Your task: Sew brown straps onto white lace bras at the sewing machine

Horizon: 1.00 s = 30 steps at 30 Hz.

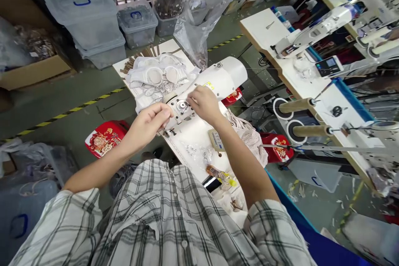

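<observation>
A white sewing machine [222, 75] stands on a white table, its metal tension dial [181, 106] facing me. My left hand [153, 121] is pinched closed at the needle end of the machine, left of the dial; anything between its fingertips is too small to make out. Just right of the dial, my right hand [203, 102] has its fingers curled and pressed together near the machine's body, and what they hold, if anything, cannot be seen. White bra pieces [156, 77] lie piled behind the machine's head.
A control box [216, 140], a yellow-capped bottle [220, 174] and pale straps [249, 135] lie on the table's right part. Red stools [106, 138] stand beside it. Plastic bins [137, 23] line the back; another sewing table [260, 25] is at right.
</observation>
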{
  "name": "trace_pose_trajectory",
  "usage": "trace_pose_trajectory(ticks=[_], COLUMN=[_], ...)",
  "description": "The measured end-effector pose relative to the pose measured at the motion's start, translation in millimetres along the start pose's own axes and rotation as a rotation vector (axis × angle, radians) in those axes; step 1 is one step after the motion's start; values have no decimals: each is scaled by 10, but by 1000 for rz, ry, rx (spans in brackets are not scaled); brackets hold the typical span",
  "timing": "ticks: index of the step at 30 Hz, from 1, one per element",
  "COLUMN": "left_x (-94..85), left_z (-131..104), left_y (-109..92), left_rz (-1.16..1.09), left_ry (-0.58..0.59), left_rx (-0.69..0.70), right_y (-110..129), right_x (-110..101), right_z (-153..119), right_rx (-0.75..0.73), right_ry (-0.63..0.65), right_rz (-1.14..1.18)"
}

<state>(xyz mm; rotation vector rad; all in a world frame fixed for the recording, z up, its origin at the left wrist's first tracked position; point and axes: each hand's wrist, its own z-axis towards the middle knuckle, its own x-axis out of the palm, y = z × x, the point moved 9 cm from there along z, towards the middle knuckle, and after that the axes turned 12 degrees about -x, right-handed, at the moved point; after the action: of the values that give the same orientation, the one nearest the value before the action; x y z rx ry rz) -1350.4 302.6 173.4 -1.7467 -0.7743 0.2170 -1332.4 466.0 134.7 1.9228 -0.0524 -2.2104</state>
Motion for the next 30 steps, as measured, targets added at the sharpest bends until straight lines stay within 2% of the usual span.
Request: trace_pose_trajectory(ticks=[4,9,12,14,19,23,25,28,30], left_x=[77,91,126,153,116,189,174,130,128], left_z=[5,62,103,157,289,361,413,453,450], left_y=[-7,-41,-32,-9,17,1,-24,-49,-63], left_rz=[44,199,277,280,248,303,329,403,467], left_ry=[65,2,24,42,-4,35,-15,-79,-71], left_rx=[6,29,30,33,43,42,57,73,91], right_y=[161,12,87,99,-7,112,55,-75,14], right_x=[44,16,55,72,27,19,16,0,9], right_z=[-18,67,36,39,5,32,66,8,-23], right_rx=[-156,-56,-128,-134,-26,-102,-69,60,33], right_ry=[67,12,39,25,-16,7,2,-19,-30], right_rz=[21,-13,7,17,5,9,-1,-38,-53])
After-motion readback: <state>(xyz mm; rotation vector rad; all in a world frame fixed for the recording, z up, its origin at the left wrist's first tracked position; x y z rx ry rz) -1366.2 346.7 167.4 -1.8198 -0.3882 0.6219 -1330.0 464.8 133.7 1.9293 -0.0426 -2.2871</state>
